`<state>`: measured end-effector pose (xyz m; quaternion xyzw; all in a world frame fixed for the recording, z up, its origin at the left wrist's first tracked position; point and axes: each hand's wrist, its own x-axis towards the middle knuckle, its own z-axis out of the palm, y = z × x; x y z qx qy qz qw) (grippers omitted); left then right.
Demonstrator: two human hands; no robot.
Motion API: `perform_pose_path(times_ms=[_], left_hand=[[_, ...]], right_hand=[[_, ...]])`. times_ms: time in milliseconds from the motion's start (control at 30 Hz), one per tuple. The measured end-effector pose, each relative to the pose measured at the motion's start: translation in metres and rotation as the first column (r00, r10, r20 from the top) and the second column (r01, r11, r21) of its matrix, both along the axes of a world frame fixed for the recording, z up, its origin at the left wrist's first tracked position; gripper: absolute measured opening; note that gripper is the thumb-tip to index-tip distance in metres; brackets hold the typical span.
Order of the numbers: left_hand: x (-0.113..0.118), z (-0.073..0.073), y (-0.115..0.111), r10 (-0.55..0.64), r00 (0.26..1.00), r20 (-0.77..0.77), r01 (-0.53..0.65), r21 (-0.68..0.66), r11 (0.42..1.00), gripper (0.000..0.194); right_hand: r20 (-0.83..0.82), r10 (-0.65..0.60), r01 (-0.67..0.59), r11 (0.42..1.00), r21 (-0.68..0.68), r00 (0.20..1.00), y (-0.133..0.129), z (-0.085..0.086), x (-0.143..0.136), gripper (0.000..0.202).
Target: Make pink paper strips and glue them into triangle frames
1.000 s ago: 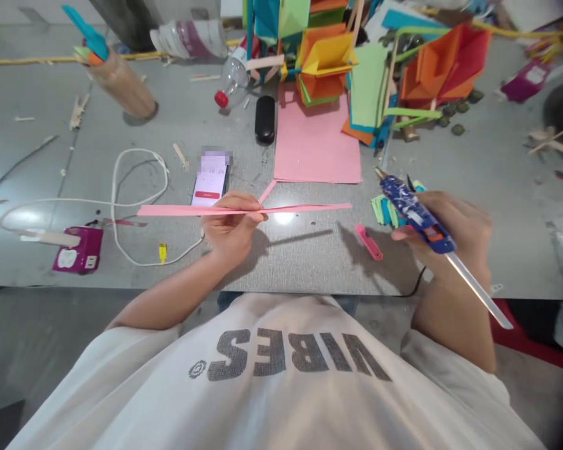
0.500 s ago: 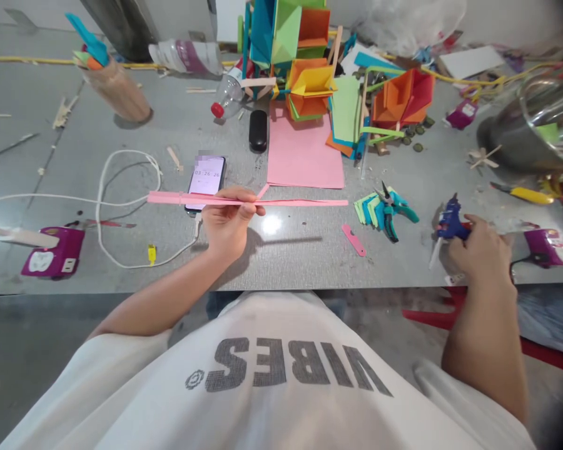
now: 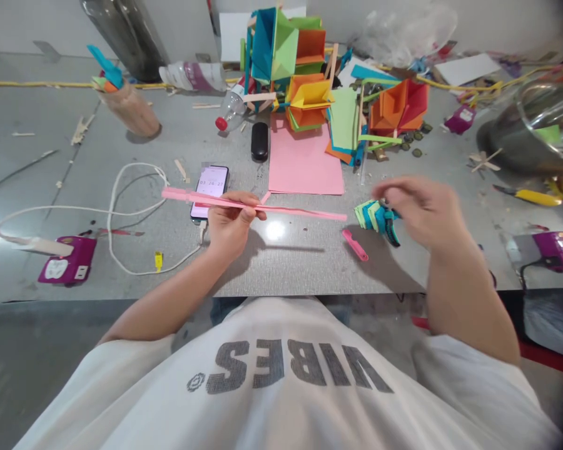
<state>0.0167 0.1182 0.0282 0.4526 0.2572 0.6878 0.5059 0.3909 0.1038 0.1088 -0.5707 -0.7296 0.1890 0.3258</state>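
My left hand [image 3: 229, 226] pinches a long folded strip of pink paper [image 3: 300, 212] near its middle, above the table. The strip lies almost level, with a short pink tab sticking up beside my fingers. My right hand [image 3: 422, 209] is in the air over the right side, smeared by motion, its fingers curled. Whether it holds anything does not show. Below it are teal-handled pliers [image 3: 392, 232], partly covered by the hand, and a fan of small green and blue paper pieces [image 3: 368, 214]. A pink folding cutter [image 3: 355, 245] lies nearer the table edge. The glue gun is out of sight.
A phone [image 3: 211, 181] with a white cable lies behind the strip. Pink sheets [image 3: 304, 162] lie at the centre, with a colourful paper-and-stick model [image 3: 286, 69] behind. A black case [image 3: 259, 142], a metal pot [image 3: 520, 125] and a purple power adapter [image 3: 68, 259] stand around.
My right hand has left the spot by the blue glue gun and moved left and up, over the pliers. The pink strip has tilted slightly, its right end lower. The camera view has shifted a little.
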Motion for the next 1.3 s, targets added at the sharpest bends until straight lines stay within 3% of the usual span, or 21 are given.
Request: perform_pose_path(times_ms=[33, 67, 167, 267, 433, 667, 900, 1000, 1100, 1300], left_hand=[[-0.002, 0.001, 0.002, -0.044, 0.999, -0.025, 0.044, 0.008, 0.999, 0.041], [-0.004, 0.001, 0.005, -0.087, 0.995, -0.053, 0.088, 0.013, 0.996, 0.041], [-0.009, -0.001, 0.013, -0.175, 0.977, -0.120, 0.176, -0.002, 0.984, 0.044], [-0.014, -0.007, 0.020, -0.217, 0.966, -0.140, 0.210, -0.067, 0.976, 0.047], [-0.016, -0.014, 0.024, -0.246, 0.954, -0.174, 0.224, -0.136, 0.965, 0.046], [-0.015, -0.021, 0.025, -0.251, 0.936, -0.247, 0.213, -0.171, 0.962, 0.049], [-0.011, -0.031, 0.024, -0.330, 0.925, -0.189, 0.277, -0.259, 0.925, 0.051], [-0.011, -0.035, 0.024, -0.340, 0.926, -0.167, 0.288, -0.272, 0.918, 0.051], [-0.011, -0.035, 0.023, -0.356, 0.910, -0.215, 0.315, -0.202, 0.927, 0.048], [-0.007, -0.030, 0.019, -0.319, 0.909, -0.267, 0.290, -0.143, 0.946, 0.047]], right_hand=[[-0.127, 0.164, -0.181, 0.974, -0.136, 0.978, 0.008, 0.003, -0.025, 0.038], [-0.234, 0.270, -0.328, 0.906, -0.267, 0.934, 0.015, 0.003, -0.047, 0.042], [-0.403, 0.424, -0.583, 0.639, -0.502, 0.811, 0.028, -0.010, -0.085, 0.047], [-0.548, 0.365, -0.656, 0.482, -0.580, 0.753, 0.030, -0.031, -0.094, 0.049], [-0.686, 0.240, -0.719, 0.362, -0.593, 0.687, 0.029, -0.053, -0.090, 0.044], [-0.730, 0.133, -0.716, 0.377, -0.588, 0.670, 0.024, -0.073, -0.089, 0.031], [-0.793, 0.106, -0.790, 0.235, -0.567, 0.600, 0.021, -0.072, -0.093, 0.033], [-0.818, 0.070, -0.797, 0.282, -0.533, 0.571, 0.019, -0.072, -0.099, 0.037], [-0.829, 0.039, -0.786, 0.343, -0.514, 0.558, 0.015, -0.074, -0.105, 0.039], [-0.793, 0.078, -0.730, 0.453, -0.512, 0.605, 0.011, -0.075, -0.109, 0.032]])
